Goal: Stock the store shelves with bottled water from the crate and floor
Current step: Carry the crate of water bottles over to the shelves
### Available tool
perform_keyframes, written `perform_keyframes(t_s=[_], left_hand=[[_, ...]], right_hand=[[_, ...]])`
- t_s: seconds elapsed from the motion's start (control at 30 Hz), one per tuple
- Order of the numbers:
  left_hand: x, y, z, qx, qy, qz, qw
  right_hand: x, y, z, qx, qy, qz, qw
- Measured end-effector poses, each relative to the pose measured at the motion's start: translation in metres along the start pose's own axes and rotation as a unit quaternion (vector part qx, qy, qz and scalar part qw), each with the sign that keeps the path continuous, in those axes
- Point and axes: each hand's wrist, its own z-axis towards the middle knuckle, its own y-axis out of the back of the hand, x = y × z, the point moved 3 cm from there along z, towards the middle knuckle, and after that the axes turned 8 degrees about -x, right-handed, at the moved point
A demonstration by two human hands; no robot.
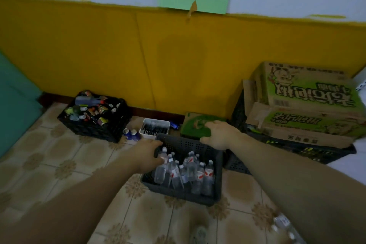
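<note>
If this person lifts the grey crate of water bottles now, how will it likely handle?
Probably heavy: the grey crate holds many water bottles. They stand loosely, so they may topple or slide if it tilts. The left hand and right hand grip opposite rims, which should help keep it level.

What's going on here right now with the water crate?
A person has both hands on a dark grey crate that sits on the tiled floor. The left hand grips its left rim and the right hand grips its far right corner. The water bottles stand upright inside. What look like loose bottles, blurred, lie on the floor at lower right.
</note>
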Motion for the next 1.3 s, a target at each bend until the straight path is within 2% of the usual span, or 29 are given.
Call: perform_keyframes(t_s=[0.2,0.4,0.57,0.77,0.9,1.1,1.3], left_hand=[[0.044,-0.019,0.078,0.047,0.003,-0.022,0.999],[0.089,-0.059,0.151,0.093,-0.043,-0.042,0.994],[0.115,-0.104,0.210,0.090,-0.086,-0.038,0.992],[0.146,-0.196,0.277,0.068,-0.091,-0.015,0.993],[0.189,-0.277,0.313,0.041,-0.065,0.023,0.997],[0.235,-0.363,0.333,0.024,0.024,0.059,0.998],[0.261,-0.408,0.344,-0.046,0.094,-0.083,0.991]], right_hand=[[-0.006,-0.033,0.069,0.020,-0.078,0.045,0.996],[-0.006,-0.075,0.139,-0.014,-0.167,0.120,0.979],[-0.022,-0.128,0.198,-0.026,-0.203,0.144,0.968],[-0.061,-0.218,0.265,0.008,-0.224,0.110,0.968],[-0.095,-0.286,0.298,-0.005,-0.257,0.111,0.960],[-0.145,-0.383,0.312,-0.003,-0.318,0.084,0.944],[-0.170,-0.442,0.312,-0.015,-0.380,0.120,0.917]])
